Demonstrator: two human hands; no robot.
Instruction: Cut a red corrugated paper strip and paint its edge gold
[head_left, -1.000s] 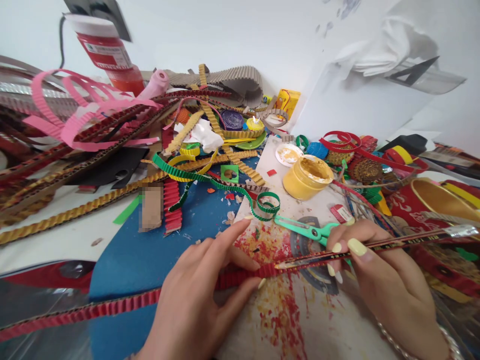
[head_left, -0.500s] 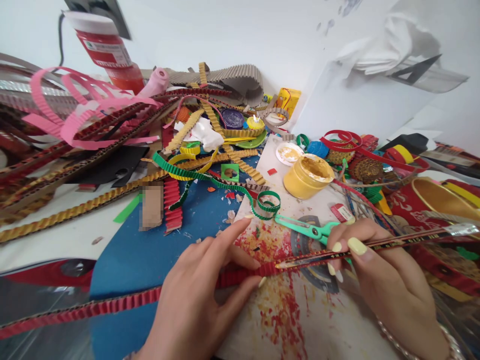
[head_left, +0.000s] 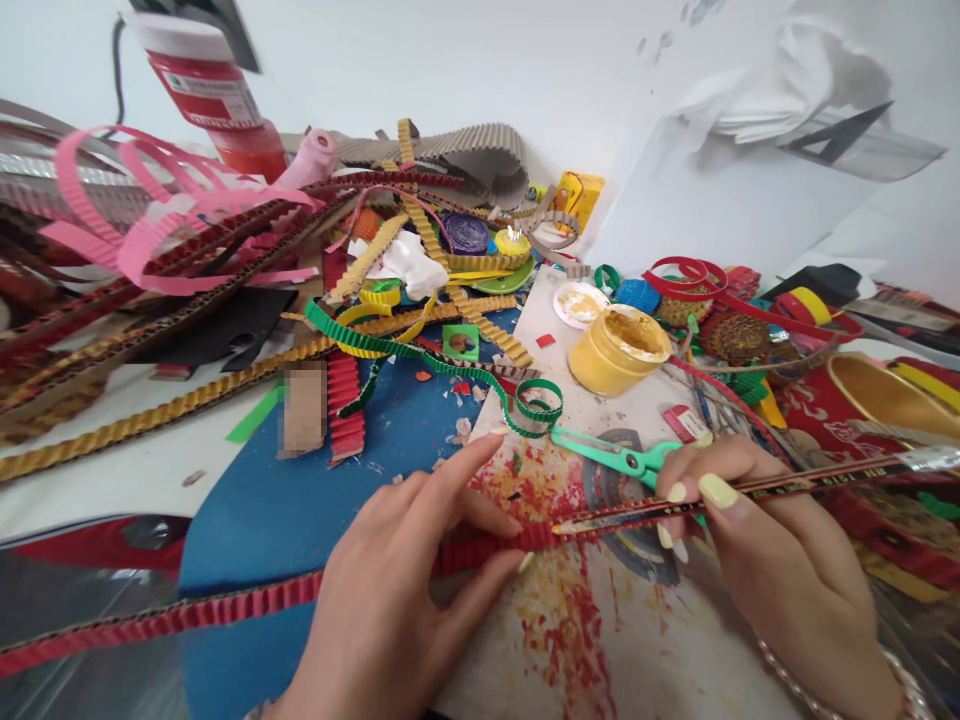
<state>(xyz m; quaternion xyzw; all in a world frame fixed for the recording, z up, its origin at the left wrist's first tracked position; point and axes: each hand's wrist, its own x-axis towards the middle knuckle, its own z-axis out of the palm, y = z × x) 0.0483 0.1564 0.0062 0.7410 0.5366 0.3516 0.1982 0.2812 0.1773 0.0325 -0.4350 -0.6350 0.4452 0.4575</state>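
Observation:
A long red corrugated strip runs from the left edge under my left hand, whose thumb and fingers pinch it near the middle. My right hand grips a dark pencil, its tip resting on the strip just right of my left fingertips. Behind my right fingers lie green scissors, their handles partly hidden by the hand. An open jar of yellow paint stands beyond, with its paint-smeared white lid behind it.
Pink strips, a stacked red paint jar and other corrugated strips crowd the left. A blue mat lies under the left forearm side. A red cup lies at the right; papers stand behind.

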